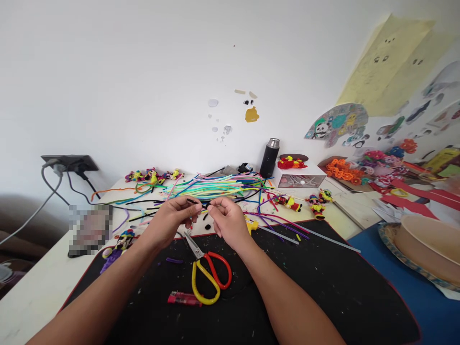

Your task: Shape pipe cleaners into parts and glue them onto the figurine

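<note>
Fingertips pinched, my left hand [171, 218] and my right hand [230, 223] meet above the far edge of the black mat [298, 292]. Between them runs a short black pipe cleaner [204, 206], gripped at each end; its tips are hidden by my fingers. Scissors [200, 256] with one yellow and one red handle lie just below my hands, blades pointing away. A small black round piece [207, 227] sits on the table between my wrists. Behind my fingers spreads a pile of colourful pipe cleaners [212, 187]. A pink lighter [184, 298] rests left of the scissors.
A black thermos [269, 158] and a white box [304, 178] stand at the back. Small pipe-cleaner figures [316, 207] lie right and at back left. A yellow glue gun [251, 224] is behind my right wrist. Far right is a round bowl-like object [427, 244].
</note>
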Demonstrator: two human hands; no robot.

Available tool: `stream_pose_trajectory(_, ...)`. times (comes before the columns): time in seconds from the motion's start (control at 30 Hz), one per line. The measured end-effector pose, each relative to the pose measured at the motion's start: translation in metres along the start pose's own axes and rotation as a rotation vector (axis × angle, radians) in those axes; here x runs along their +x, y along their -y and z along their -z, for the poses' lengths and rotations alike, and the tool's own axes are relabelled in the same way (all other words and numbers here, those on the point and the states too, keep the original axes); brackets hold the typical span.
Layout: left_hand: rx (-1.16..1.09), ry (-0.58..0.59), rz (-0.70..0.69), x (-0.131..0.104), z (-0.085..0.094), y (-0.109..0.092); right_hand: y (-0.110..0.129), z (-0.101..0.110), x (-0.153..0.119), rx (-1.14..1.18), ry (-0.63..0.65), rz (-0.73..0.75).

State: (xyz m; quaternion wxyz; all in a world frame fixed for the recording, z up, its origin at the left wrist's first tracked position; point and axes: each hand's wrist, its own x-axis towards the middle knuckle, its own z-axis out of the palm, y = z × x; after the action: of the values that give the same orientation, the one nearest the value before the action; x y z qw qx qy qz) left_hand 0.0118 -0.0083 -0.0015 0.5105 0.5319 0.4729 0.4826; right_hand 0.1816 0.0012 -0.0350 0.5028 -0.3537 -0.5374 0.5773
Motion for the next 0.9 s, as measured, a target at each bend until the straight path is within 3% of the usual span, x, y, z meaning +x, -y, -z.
stream_pose_trajectory(0.23,0.408,0.032,-0.16,0.0,0.006,-0.015,0.0,0.0,-0.003,-0.348,0.048,0.075)
stream_pose_trajectory(0.57,-0.06,-0.01,0.033,0.002,0.001,-0.003,-0.004,-0.001,-0.001,-0.008,0.085,0.004)
stream_pose_trajectory(0.9,-0.089,0.013,0.086,-0.001,-0.002,0.002,0.002,-0.001,0.0,0.054,-0.002,-0.015)
